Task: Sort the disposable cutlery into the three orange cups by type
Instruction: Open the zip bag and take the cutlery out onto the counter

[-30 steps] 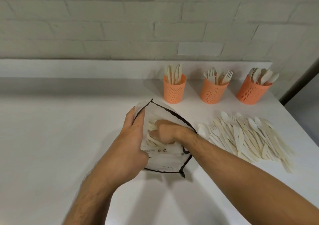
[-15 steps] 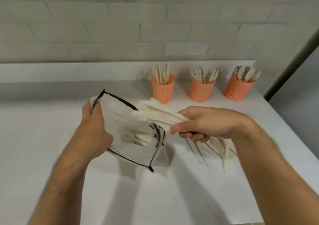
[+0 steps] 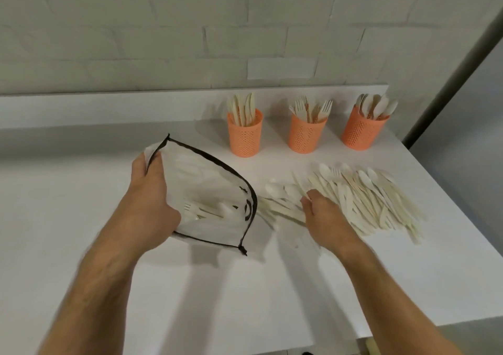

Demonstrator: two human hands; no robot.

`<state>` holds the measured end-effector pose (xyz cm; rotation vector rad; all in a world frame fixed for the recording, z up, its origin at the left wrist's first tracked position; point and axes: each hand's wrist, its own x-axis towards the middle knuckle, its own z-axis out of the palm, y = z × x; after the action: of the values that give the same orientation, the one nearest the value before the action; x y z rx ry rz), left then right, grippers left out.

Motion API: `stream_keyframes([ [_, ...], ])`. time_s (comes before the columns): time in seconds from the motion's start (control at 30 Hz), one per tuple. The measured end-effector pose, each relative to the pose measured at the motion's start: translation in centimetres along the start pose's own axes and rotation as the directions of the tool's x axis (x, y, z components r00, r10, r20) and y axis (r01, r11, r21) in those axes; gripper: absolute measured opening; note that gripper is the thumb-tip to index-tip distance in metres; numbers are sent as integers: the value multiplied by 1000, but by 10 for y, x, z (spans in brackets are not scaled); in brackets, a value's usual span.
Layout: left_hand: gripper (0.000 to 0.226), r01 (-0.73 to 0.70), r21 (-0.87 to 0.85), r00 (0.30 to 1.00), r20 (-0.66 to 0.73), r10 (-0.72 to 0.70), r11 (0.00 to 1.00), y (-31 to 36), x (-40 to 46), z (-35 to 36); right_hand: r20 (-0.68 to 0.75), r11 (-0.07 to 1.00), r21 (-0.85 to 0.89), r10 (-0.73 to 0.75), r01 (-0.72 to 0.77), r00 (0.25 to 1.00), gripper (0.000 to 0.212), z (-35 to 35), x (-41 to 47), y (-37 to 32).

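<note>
Pale, light, stiff cutlery (image 3: 362,199) lies heaped at 3 o'clock on the surface; best pinched mid-handle. My right hand (image 3: 322,216) rests atop it, grip indeterminate; my left hand (image 3: 148,205) clutches the bag (image 3: 206,191).

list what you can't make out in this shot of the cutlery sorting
- Head view: how much cutlery remains in the pouch; the left hand covers part of its opening.
- Right hand fingertips: curled under, so contact with the loose pile is unclear.
- Handles in the three orange cups: hidden by the cup walls.
</note>
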<state>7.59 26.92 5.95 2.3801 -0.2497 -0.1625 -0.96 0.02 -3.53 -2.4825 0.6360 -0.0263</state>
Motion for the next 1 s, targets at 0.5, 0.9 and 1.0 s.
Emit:
stream_keyframes([
  [0.5, 109, -188, -53, 977, 91, 192, 981, -11, -29, -12, -43, 782, 466, -448, 414, 893, 38, -45, -41, -143],
  [0.9, 112, -198, -112, 965, 154, 214, 974, -17, -50, -8, 566, 885, -270, -172, 379, 806, 24, 73, 11, -155],
  [1.0, 113, -202, -105, 963, 157, 217, 974, -14, -49, -5, 534, 915, -241, -154, 324, 832, 16, 77, 16, -149],
])
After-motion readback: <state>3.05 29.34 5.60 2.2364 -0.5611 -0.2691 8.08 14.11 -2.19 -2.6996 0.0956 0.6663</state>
